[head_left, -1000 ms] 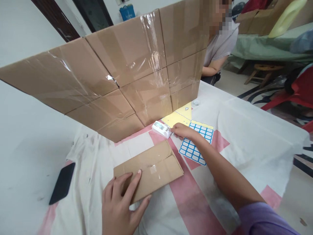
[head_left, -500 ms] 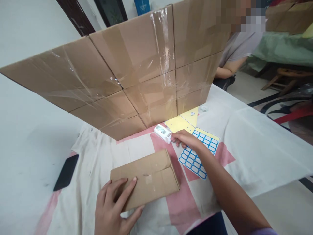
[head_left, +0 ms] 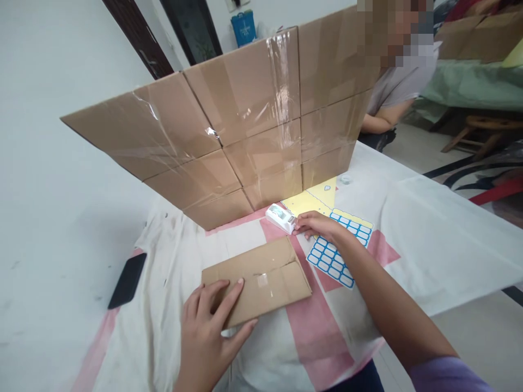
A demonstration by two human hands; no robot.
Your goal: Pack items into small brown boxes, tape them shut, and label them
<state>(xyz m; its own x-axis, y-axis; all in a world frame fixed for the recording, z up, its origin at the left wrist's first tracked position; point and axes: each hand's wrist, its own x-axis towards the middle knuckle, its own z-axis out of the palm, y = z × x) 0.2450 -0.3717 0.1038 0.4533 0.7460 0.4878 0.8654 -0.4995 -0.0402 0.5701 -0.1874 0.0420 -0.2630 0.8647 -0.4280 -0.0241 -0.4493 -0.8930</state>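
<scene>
On the cloth lies a closed, flat cardboard box [head_left: 281,272] with a small piece of clear tape on its top. My left hand [head_left: 218,316] grips the box's near left corner, its spread fingers on top and the thumb along the front side. A white tape dispenser [head_left: 280,218] sits just beyond the box. At the dispenser's cutter end, my right hand [head_left: 316,224] has thumb and fingers pinched together; what lies between them is too small to make out. Under the right forearm is a sheet of blue-bordered labels [head_left: 330,261].
A tall wall of taped cardboard boxes [head_left: 261,125] stands at the table's back. Yellow paper [head_left: 312,200] lies at its foot. A black phone-like slab [head_left: 127,280] is at the left edge by the wall. Another person [head_left: 392,98] sits behind, on the right. A wooden stool [head_left: 486,128] stands beyond.
The view has shifted, so everything sits slightly further right. My left hand stays on the box; the right hand remains at the dispenser's end, its fingers slightly shifted.
</scene>
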